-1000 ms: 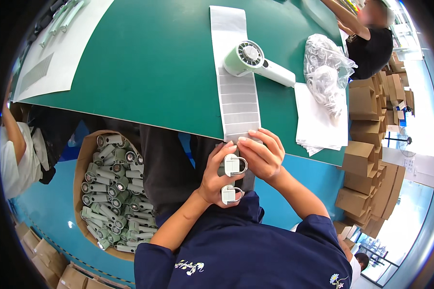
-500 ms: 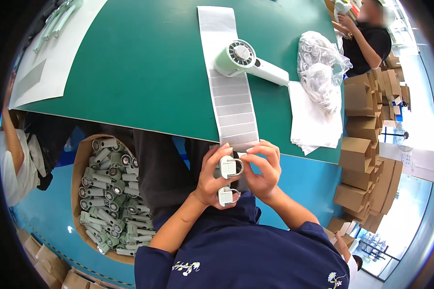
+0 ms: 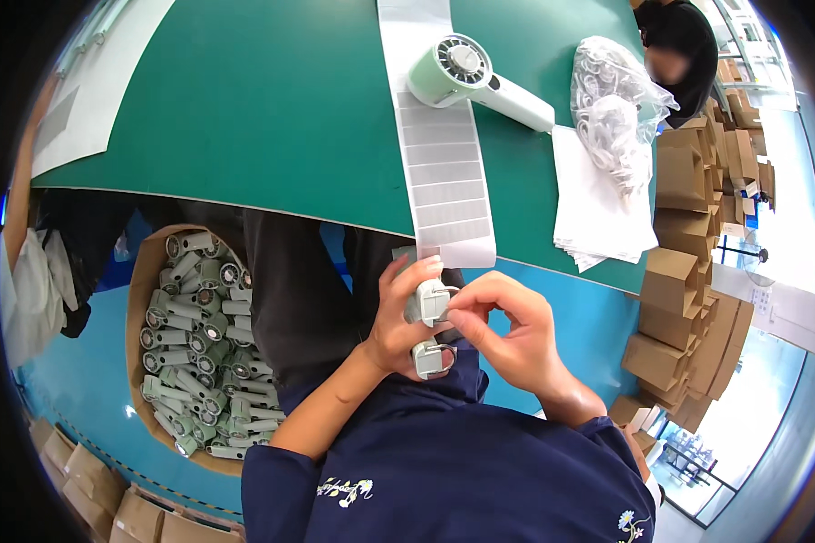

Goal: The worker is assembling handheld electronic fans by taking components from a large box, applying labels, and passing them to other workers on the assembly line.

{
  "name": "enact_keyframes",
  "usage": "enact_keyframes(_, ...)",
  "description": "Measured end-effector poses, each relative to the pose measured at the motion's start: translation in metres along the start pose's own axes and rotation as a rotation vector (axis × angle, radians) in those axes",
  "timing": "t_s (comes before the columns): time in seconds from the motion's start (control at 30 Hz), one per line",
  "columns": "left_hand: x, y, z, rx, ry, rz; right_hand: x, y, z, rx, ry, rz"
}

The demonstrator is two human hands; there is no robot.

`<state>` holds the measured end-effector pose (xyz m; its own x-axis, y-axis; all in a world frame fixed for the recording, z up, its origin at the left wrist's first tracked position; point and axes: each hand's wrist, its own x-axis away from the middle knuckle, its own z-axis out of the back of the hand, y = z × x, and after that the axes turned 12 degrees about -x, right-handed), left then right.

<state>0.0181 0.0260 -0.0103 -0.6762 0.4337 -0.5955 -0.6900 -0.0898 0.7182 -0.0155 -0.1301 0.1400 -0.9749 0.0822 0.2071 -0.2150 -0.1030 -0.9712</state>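
Head camera: two pale handles, ends turned upward, sit one beyond the other in my left hand, which is wrapped firmly around them. My right hand meets the farther handle at its metal loop, thumb and forefinger bent together; whether they pinch the loop or something small, I cannot tell. The nearer handle rests low in my left hand, clear of my right. Just beyond my hands, a strip of silvery labels runs away across a green table, its near end hanging past the edge. Farther along, a pale green handheld fan lies across that strip, white grip pointing right. Ahead and to the right of my right hand, a clear bag of white cords overlaps a stack of white paper. Left of my left hand, an open carton brims with similar fans; brown boxes stand stacked well to my right.
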Motion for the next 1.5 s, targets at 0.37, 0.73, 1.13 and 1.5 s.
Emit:
enact_keyframes(0.37, -0.008, 0.002, -0.007, 0.086, 0.090, 0.010, -0.008, -0.007, -0.010, 0.094, 0.007, 0.008)
enact_keyframes(0.73, -0.010, 0.002, -0.007, 0.102, 0.106, -0.013, -0.010, -0.011, -0.010, 0.200, 0.017, 0.034)
enact_keyframes(1.13, -0.010, 0.003, -0.005, 0.073, 0.051, 0.015, -0.009, -0.005, -0.011, 0.198, 0.017, 0.051)
enact_keyframes(1.5, -0.013, 0.003, -0.006, 0.088, 0.089, 0.004, -0.004, 0.001, -0.027, 0.442, 0.144, 0.259)
